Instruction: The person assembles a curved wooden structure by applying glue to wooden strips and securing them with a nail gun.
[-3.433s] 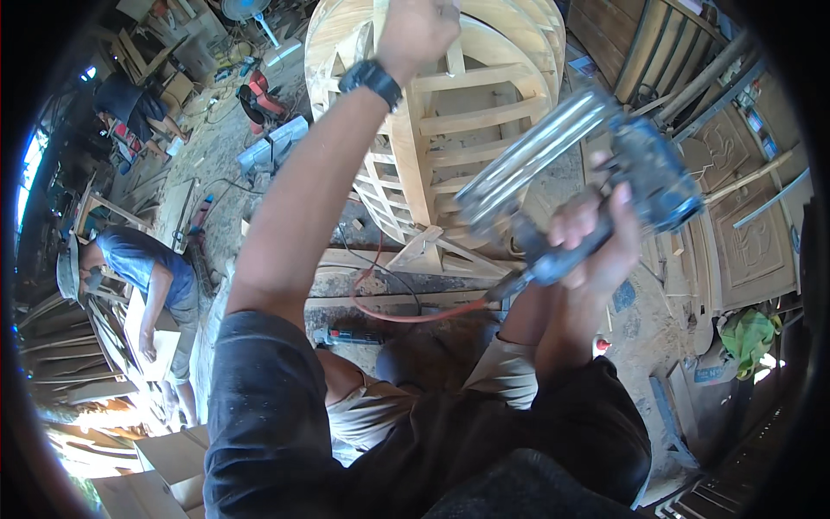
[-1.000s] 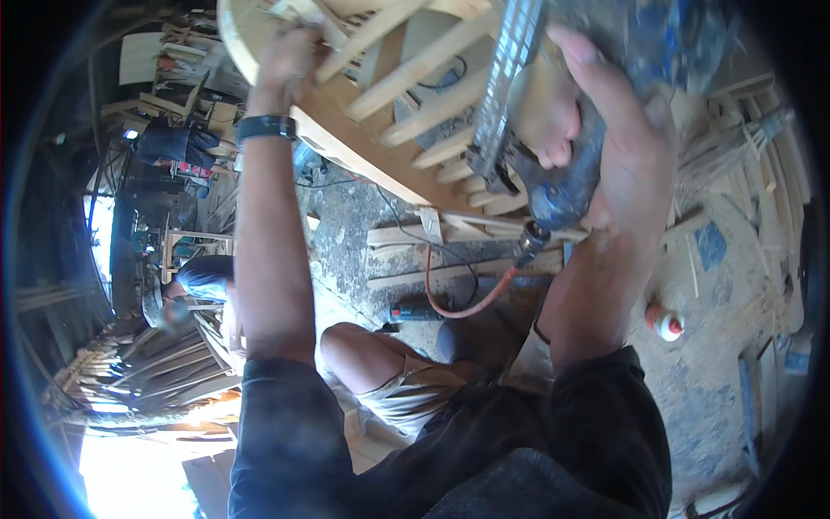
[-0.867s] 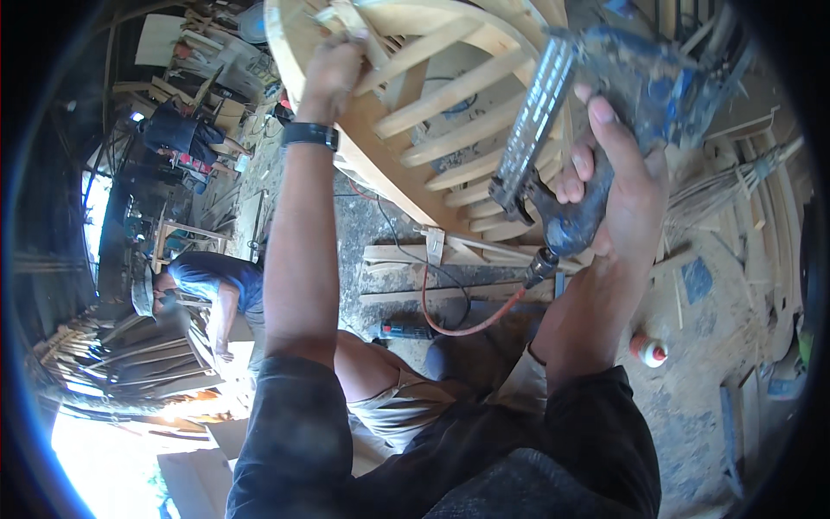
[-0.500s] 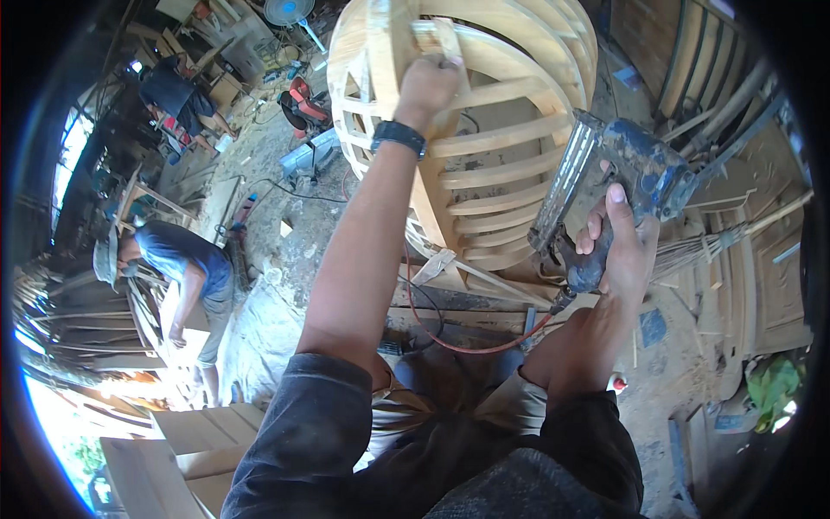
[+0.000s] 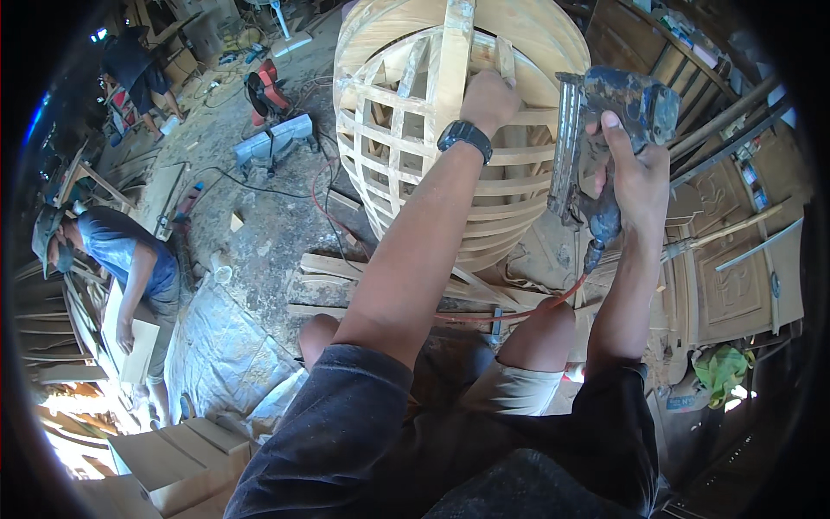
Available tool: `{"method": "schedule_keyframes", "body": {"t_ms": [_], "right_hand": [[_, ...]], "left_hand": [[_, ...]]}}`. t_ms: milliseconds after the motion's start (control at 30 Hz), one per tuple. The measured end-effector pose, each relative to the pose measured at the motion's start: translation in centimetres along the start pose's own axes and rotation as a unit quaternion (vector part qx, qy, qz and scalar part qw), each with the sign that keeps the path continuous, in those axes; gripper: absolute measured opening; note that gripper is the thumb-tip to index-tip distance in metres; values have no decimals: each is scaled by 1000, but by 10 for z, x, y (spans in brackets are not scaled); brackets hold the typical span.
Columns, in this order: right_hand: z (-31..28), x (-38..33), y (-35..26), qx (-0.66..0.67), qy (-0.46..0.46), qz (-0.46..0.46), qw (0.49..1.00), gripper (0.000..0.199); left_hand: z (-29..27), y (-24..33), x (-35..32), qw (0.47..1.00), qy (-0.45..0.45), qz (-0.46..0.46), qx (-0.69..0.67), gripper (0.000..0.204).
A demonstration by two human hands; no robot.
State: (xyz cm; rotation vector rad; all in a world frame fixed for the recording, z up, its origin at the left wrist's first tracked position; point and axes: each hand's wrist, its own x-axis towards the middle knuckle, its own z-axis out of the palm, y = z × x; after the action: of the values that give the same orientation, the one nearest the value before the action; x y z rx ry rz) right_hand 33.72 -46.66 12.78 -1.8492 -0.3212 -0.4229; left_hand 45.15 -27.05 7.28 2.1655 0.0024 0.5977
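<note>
In front of me stands a rounded wooden frame (image 5: 510,188) of curved ribs and crossing slats. My left hand (image 5: 489,102), with a dark watch at the wrist, is closed at its upper part, round a short wooden strip (image 5: 505,60) beside a thick upright post (image 5: 455,65). The palm side of that hand is hidden. My right hand (image 5: 638,177) grips the handle of a worn blue nail gun (image 5: 629,99), held up at the frame's right side. A red air hose (image 5: 553,298) runs from the gun's grip down across my knee.
At left, a person (image 5: 130,251) in a hat bends over a board; another person (image 5: 138,73) works farther back. A red-and-grey power tool (image 5: 275,130) and cables lie on the floor. Wooden boards (image 5: 177,454) stand near left, carved door panels (image 5: 726,251) at right.
My view has turned, so the frame's latticed left side shows more. The left hand stays on the wooden strip, and the nail gun has come up slightly, still in my right hand.
</note>
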Motion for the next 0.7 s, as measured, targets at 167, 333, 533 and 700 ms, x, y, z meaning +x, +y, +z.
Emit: {"method": "schedule_keyframes", "body": {"t_ms": [167,333,533,700], "right_hand": [[20,19,-15,-28,-16,-19,999,39],[36,38,-27,-76,-48,-11,996,41],[49,55,-16,-97,-60,-7,993,40],[60,61,-17,-88,-68,-7,994,40]], "left_hand": [[4,-4,0,1000,0,10,-29,39],[-2,0,0,999,-11,24,-26,37],[1,9,-3,999,-23,-27,-25,27],[9,-7,6,998,23,-1,-52,34]]}}
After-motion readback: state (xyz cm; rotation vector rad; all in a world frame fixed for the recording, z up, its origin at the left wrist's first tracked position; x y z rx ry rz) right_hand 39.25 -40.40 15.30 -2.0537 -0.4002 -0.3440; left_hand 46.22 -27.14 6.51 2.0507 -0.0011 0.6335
